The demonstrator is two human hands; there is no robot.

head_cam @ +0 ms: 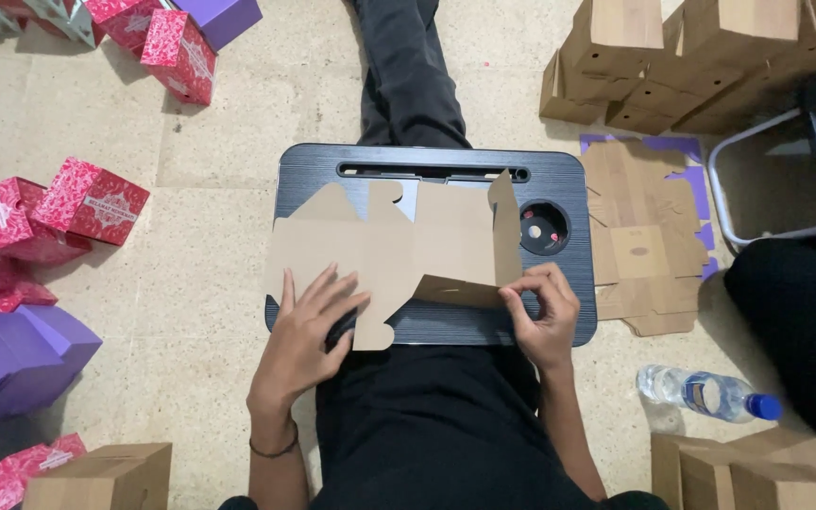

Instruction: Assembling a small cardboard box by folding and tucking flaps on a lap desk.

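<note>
Two hands: both on one flat brown carton blank (399, 255), its long axis left to right on the dark tabletop (559, 170).
Left hand (309, 331): near-left, fingers spread, pressing the blank down.
Right hand (542, 316): near-right, fingers pinched on the fold.
Far flap: upright, right end.

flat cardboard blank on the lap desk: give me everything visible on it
The die-cut cardboard blank is plain brown, unprinted side up, with tabs and flaps along its edges. It lies mostly flat on the dark lap desk, its left end overhanging the edge. The right panel is folded upright. The left hand presses flat on its left part; the right hand pinches the fold's lower corner.
</note>
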